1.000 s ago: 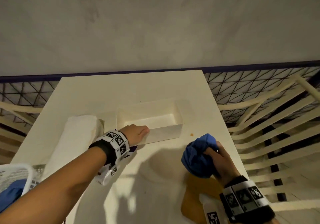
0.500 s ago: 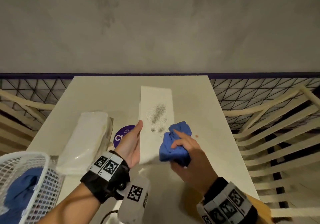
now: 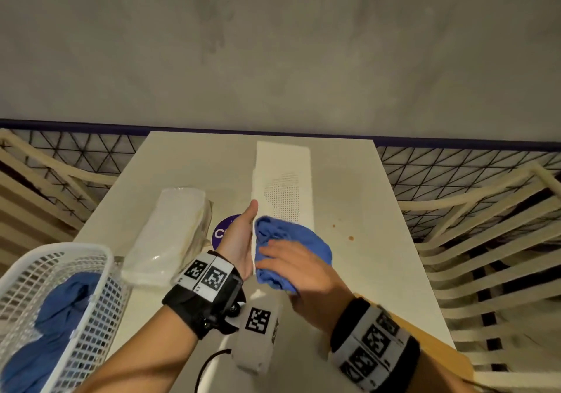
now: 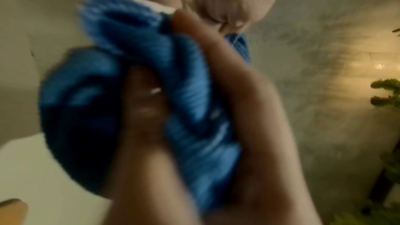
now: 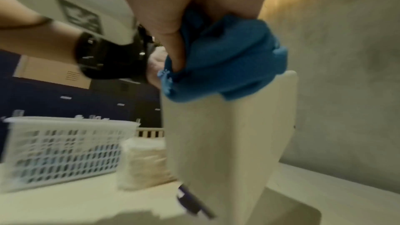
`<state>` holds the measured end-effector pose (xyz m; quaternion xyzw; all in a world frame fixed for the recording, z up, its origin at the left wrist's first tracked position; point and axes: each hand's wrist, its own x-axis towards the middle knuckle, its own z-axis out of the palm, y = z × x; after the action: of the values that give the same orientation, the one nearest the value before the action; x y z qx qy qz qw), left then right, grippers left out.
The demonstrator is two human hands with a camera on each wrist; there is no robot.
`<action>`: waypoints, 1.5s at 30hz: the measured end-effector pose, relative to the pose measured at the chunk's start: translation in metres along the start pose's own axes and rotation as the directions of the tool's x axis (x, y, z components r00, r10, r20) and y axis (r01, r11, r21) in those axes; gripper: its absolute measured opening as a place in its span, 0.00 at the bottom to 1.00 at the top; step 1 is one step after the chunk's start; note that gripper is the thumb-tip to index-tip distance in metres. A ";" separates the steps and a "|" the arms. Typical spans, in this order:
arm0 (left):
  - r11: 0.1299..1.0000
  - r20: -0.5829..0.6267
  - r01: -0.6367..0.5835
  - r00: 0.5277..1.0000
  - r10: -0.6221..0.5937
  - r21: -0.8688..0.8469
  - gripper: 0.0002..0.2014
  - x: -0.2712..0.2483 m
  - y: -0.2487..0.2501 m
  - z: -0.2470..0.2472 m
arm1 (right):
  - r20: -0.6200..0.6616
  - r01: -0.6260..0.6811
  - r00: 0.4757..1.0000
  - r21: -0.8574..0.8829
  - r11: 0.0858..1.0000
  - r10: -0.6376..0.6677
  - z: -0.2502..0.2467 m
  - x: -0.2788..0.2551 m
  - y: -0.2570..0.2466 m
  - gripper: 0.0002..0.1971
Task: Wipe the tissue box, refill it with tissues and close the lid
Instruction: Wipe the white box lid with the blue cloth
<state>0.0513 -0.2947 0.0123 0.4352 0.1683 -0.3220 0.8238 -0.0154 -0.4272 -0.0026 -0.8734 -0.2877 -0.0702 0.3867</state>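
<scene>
Tissue box (image 3: 282, 177) stands between left hand (image 3: 238, 241) and cloth-gripping right hand (image 3: 300, 274).

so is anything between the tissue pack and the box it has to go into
Nothing lies between them, but the tissue box is tipped up on end, steadied by the left hand. The tissue pack lies just left of it.

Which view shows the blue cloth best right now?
Head view: the blue cloth is sharp, bunched under the right hand against the tissue box, which the left hand steadies. Right wrist shows the cloth close on the box's upper end. Left wrist shows it blurred.
</scene>
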 end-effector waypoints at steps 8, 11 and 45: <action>1.000 -0.028 -0.010 1.000 0.010 0.009 0.28 -0.009 0.009 0.001 | 0.084 0.123 0.989 -0.005 0.992 -0.122 -0.013 0.027 -0.016 0.13; 0.998 0.005 -0.048 0.999 0.048 -0.028 0.32 -0.009 0.011 -0.002 | 0.133 0.084 0.988 -0.060 0.995 -0.075 -0.020 0.037 -0.006 0.10; 0.982 -0.140 -0.173 0.973 0.181 0.072 0.24 -0.021 0.038 -0.016 | 0.131 0.207 0.973 -0.137 0.969 -0.189 -0.025 0.066 -0.006 0.18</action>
<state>0.0615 -0.2577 0.0383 0.4950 0.1790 -0.2195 0.8215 0.0380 -0.4121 0.0416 -0.8694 -0.3895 -0.0788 0.2935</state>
